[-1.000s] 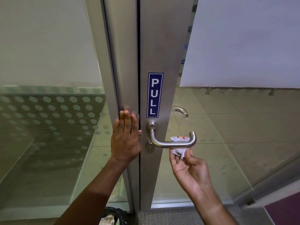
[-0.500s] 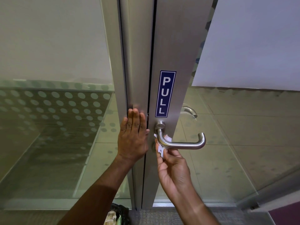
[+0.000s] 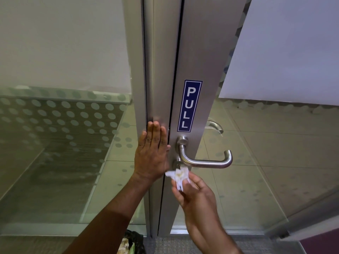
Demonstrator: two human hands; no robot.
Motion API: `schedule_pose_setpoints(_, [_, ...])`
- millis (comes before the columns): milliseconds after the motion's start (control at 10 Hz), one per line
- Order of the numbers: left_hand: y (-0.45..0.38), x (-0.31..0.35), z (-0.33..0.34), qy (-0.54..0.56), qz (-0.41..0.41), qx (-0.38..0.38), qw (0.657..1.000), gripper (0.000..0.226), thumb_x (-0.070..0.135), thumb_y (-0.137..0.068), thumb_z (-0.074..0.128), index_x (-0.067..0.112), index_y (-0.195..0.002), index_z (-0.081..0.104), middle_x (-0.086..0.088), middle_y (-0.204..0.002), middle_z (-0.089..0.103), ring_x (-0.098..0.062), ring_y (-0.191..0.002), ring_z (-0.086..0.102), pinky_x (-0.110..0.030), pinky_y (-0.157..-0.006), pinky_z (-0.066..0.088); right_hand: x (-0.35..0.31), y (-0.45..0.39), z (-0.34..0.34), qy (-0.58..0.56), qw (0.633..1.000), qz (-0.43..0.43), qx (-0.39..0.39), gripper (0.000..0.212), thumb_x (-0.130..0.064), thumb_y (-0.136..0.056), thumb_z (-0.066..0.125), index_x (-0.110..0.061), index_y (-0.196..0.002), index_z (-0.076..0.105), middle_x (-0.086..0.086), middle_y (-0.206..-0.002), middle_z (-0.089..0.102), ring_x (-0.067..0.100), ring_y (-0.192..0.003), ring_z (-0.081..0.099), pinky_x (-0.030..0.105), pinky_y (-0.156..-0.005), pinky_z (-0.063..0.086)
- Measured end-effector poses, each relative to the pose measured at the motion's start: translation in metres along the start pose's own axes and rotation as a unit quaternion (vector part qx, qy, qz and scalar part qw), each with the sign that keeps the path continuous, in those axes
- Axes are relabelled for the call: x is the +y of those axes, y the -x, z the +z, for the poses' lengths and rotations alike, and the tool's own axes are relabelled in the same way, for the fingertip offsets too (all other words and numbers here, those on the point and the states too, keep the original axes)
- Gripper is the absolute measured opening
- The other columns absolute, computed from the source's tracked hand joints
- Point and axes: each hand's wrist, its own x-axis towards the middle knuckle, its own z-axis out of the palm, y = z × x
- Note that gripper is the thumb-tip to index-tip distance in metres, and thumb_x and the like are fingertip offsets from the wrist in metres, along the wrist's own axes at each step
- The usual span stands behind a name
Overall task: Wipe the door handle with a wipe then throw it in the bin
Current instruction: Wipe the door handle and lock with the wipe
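We hold the wipe [image 3: 178, 177] in the fingertips of our right hand [image 3: 197, 197], just below the inner bend of the door handle [image 3: 205, 161], near the small lock cylinder [image 3: 178, 163] on the door frame [image 3: 200, 70]. The wipe is a light, limp, crumpled scrap with a yellowish smear on it; it has no stiffness of its own, so we judge it best pinched by its bunched middle, with a loose corner left free to drag over the metal. The handle is smooth brushed steel, rigid and probably slick, so it should shrug off firm pressure. Our right hand comes up from below with the palm turned toward us, thumb and fingers closed on the wipe, though motion blur leaves it unclear whether the wipe touches the handle or lock. Our left hand [image 3: 153, 154] lies flat on the frame beside the handle, fingers straight and close together, bracing the door. The bin [image 3: 133, 243], lined with a dark bag, sits at the foot of the frame.
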Motion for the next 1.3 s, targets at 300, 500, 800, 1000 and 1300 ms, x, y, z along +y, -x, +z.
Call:
schedule_pose_setpoints(300, [-0.001,0.001,-0.002,0.010,-0.003,-0.001,1.000,0.062,0.027,-0.105,0.019,0.007,-0.154,-0.014,-0.011,-0.162,-0.025,-0.024,-0.151,-0.017,-0.037,-0.123,-0.008,-0.066,0.001,-0.009,0.484,0.701,-0.522,-0.050,0.021,-0.006,-0.085,0.069,-0.015,-0.103,0.072,-0.006,-0.089,0.069,0.008,-0.082,0.064,0.019,-0.071,0.052])
schedule_pose_setpoints(500, [-0.001,0.001,-0.003,0.012,-0.004,-0.008,1.000,0.065,0.028,-0.104,0.021,0.008,-0.153,-0.016,-0.010,-0.161,-0.027,-0.023,-0.150,-0.018,-0.037,-0.123,-0.009,-0.090,-0.033,0.013,0.632,0.588,-0.489,-0.129,0.024,-0.007,-0.083,0.074,-0.014,-0.106,0.068,0.001,-0.100,0.072,0.015,-0.086,0.069,0.028,-0.073,0.060])
schedule_pose_setpoints(800, [-0.001,0.001,-0.005,0.007,-0.003,-0.016,1.000,0.065,0.029,-0.105,0.020,0.007,-0.153,-0.017,-0.011,-0.161,-0.027,-0.023,-0.150,-0.019,-0.036,-0.122,-0.009,-0.083,-0.046,0.037,0.792,0.396,-0.434,-0.168,0.038,-0.019,-0.081,0.074,-0.006,-0.117,0.069,0.014,-0.114,0.060,0.043,-0.127,0.051,0.058,-0.096,0.049])
schedule_pose_setpoints(1000, [-0.001,0.001,-0.004,0.005,-0.004,-0.018,1.000,0.067,0.029,-0.104,0.023,0.007,-0.153,-0.017,-0.011,-0.161,-0.027,-0.023,-0.150,-0.019,-0.036,-0.122,-0.010,-0.079,-0.041,0.040,0.824,0.357,-0.411,-0.153,0.044,-0.021,-0.089,0.067,-0.005,-0.130,0.061,0.016,-0.128,0.057,0.042,-0.132,0.046,0.051,-0.105,0.041])
schedule_pose_setpoints(1300, [-0.001,0.001,-0.004,0.007,-0.006,-0.018,1.000,0.066,0.029,-0.104,0.021,0.008,-0.153,-0.017,-0.010,-0.161,-0.027,-0.023,-0.150,-0.019,-0.036,-0.122,-0.010,-0.084,-0.035,0.040,0.839,0.377,-0.372,-0.125,0.041,-0.024,-0.097,0.058,-0.010,-0.136,0.055,0.012,-0.136,0.051,0.036,-0.134,0.045,0.042,-0.109,0.040])
